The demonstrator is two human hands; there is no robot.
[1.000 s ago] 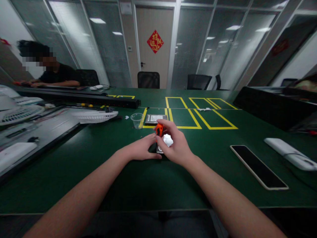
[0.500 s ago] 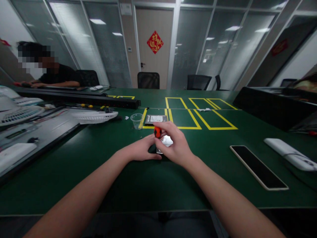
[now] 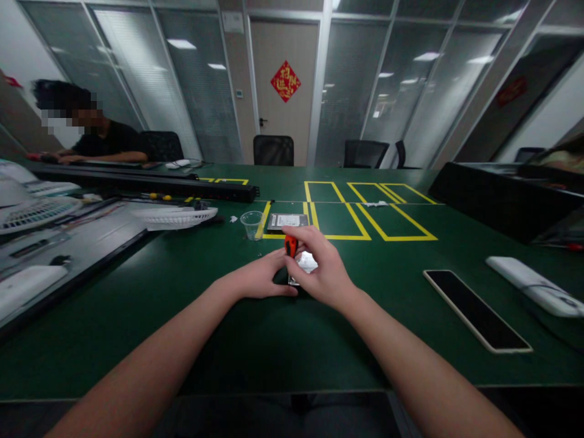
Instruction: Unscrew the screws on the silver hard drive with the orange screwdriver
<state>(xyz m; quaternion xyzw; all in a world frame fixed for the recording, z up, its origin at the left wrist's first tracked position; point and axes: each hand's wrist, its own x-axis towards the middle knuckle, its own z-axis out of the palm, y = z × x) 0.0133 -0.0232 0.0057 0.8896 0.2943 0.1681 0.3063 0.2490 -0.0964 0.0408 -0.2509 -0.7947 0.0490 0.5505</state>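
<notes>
In front of me, my right hand (image 3: 326, 264) pinches the upright red-and-black handle of a screwdriver (image 3: 291, 245). Its shaft and tip are hidden behind the fingers. Beneath it lies a hard drive (image 3: 308, 261), a silvery piece mostly covered by both hands. My left hand (image 3: 260, 277) grips the left side of this drive, thumb along the near edge. Just beyond my hands, a second hard drive (image 3: 287, 222) with a white label rests inside a yellow tape outline. Left of that drive stands a clear plastic cup (image 3: 252, 225).
A phone (image 3: 477, 310) and a white power strip (image 3: 533, 285) with a cable lie on the right. White fan parts (image 3: 176, 216) and a large metal panel (image 3: 98, 243) occupy the left. A long black bar (image 3: 150, 181) lies farther back. Another person (image 3: 109, 140) sits far left.
The screwdriver handle has turned a little between my right fingers. Both hands stay in nearly the same place; the view has shifted slightly.
</notes>
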